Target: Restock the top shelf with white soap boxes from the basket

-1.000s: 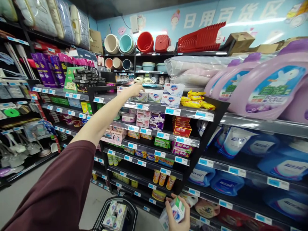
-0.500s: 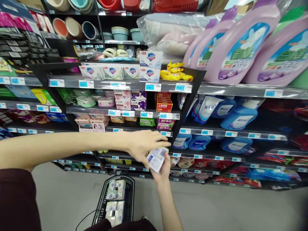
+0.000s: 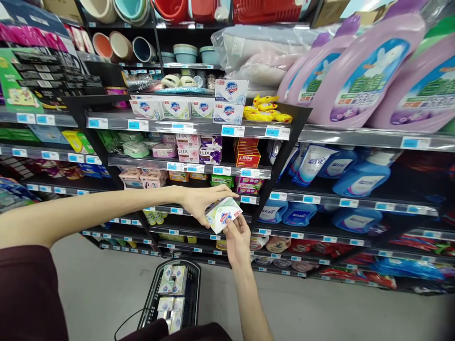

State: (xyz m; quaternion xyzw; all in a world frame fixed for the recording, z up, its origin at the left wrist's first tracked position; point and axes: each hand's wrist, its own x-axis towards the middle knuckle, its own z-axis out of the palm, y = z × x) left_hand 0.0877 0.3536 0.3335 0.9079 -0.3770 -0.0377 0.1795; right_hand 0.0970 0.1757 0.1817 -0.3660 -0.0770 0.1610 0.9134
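Between my two hands is a white and green soap box (image 3: 224, 215), tilted, with its logo face toward me. My left hand (image 3: 199, 203) reaches in from the left and grips the box by its upper left side. From below, my right hand (image 3: 237, 237) holds the lower right edge, the thumb pressed on the front. Under my arms a black basket (image 3: 197, 284) stands on the floor, holding several similar soap boxes (image 3: 172, 279) in two stacked groups. More soap boxes (image 3: 177, 109) line the shelf ahead.
Shelves (image 3: 192, 166) fill the view in front. Purple detergent bottles (image 3: 377, 71) stand at the upper right, above blue bottles (image 3: 362, 177). Yellow packets (image 3: 266, 111) lie beside the soap row. Grey floor (image 3: 302, 308) shows around the basket.
The box has been turned over: its barcode side faced me before, and its logo face does now. My left hand has moved from above the box to a grip on its side.
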